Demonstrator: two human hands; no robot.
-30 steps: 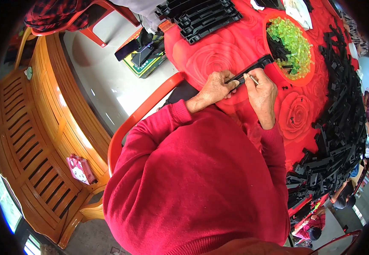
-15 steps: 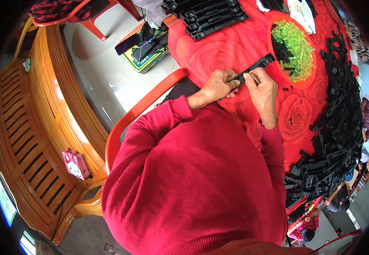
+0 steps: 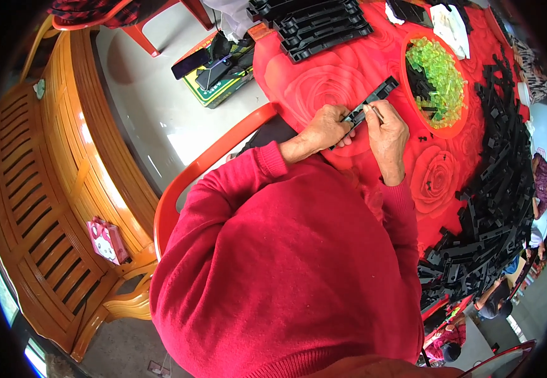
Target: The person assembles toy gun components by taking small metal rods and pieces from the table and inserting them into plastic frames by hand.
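Observation:
My left hand (image 3: 325, 131) is closed around a long, narrow black plastic strip (image 3: 384, 89), which slants up and right above the red rose-patterned tablecloth. In my right hand (image 3: 388, 140), thumb and fingers pinch a thin metal tool (image 3: 379, 114) against the strip's middle. The tool's tip and exact kind are hidden by the fingers. Just right of the strip's far end stands an orange-red bowl (image 3: 456, 129) of translucent yellow-green pieces (image 3: 440, 70), with black pieces along its left side. A few tiny black bits (image 3: 422, 138) lie on the cloth below the bowl.
Several long black strips (image 3: 324, 33) lie stacked at the far edge. A large heap of black parts (image 3: 491, 195) covers the table's right side. White crumpled cloth (image 3: 450, 30) lies beyond the bowl. Left are a red chair (image 3: 213, 151) and wooden bench (image 3: 59, 214). Other people sit at far right.
The strip's far end has swung slightly left, away from the bowl. Both hands keep their hold, with the right hand shifted only a little. The whole view has moved slightly.

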